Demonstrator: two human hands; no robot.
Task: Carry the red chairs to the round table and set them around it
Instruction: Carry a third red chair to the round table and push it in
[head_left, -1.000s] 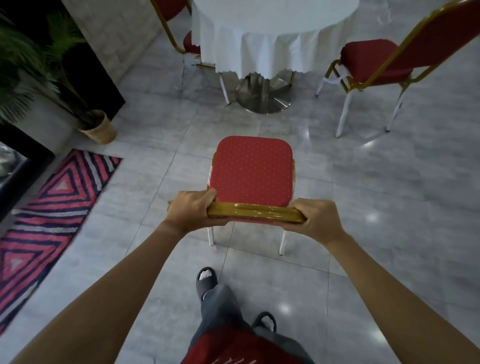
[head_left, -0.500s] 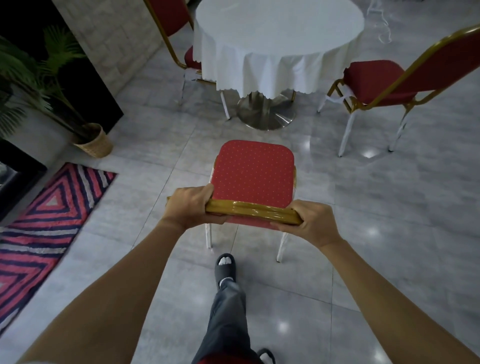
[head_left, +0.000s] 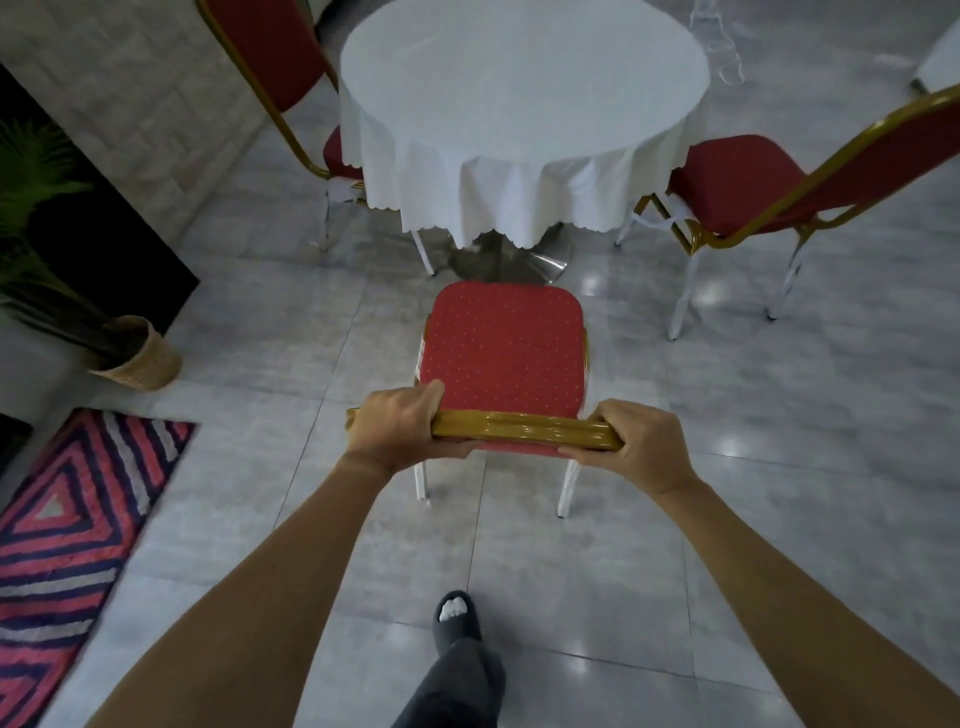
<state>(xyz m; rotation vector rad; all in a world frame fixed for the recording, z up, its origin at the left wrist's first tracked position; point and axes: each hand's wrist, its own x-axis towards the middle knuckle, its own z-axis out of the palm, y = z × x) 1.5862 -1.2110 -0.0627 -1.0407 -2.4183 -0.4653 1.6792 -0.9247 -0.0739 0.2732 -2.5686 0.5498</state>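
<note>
I hold a red chair (head_left: 501, 353) with a gold frame by the top rail of its back. My left hand (head_left: 397, 423) grips the rail's left end and my right hand (head_left: 636, 439) grips its right end. The seat's front edge is close to the round table (head_left: 519, 88), which is covered by a white cloth. Two more red chairs stand at the table: one on its left (head_left: 270, 57), one on its right (head_left: 737, 176).
A potted plant in a woven basket (head_left: 137, 356) stands at the left by a dark wall panel. A striped red and blue rug (head_left: 62, 525) lies at the lower left. Grey floor tiles (head_left: 779, 467) spread to the right. My foot (head_left: 454, 618) is behind the chair.
I have walked forward with the chair. The table and the two chairs beside it are nearer and larger in view. Both hands keep the same grip on the rail.
</note>
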